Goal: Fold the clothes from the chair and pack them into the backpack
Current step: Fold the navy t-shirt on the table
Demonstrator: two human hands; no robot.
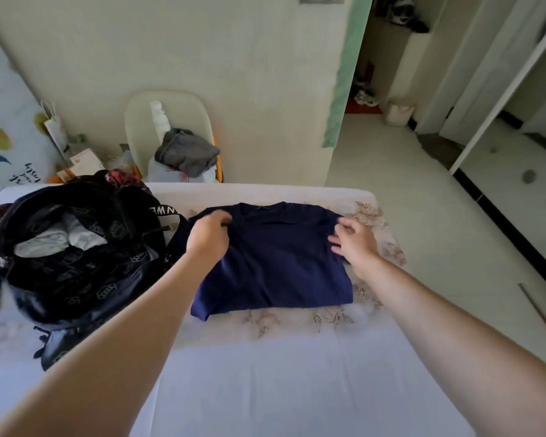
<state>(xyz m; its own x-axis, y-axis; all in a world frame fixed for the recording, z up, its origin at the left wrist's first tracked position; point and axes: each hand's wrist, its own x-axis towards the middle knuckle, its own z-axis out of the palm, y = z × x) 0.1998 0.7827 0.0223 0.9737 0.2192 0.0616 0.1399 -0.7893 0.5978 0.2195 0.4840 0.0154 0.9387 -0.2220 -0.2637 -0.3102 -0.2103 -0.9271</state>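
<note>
A navy blue shirt (278, 266) lies partly folded on the bed (265, 373), collar toward the far edge. My left hand (210, 234) grips its left shoulder with curled fingers. My right hand (355, 239) rests on the shirt's right shoulder, fingers spread and bent, pinching at the fabric edge. An open black backpack (76, 266) lies on the bed to the left, with light clothing (60, 236) inside. Beyond the bed stands a cream chair (145, 127) holding a grey garment (186, 154) on top of a pale one.
Bags and papers (79, 159) clutter the floor left of the chair. A wall corner (338, 89) rises behind the bed. To the right lie open tiled floor (423, 231) and a doorway (388, 58) with shoes.
</note>
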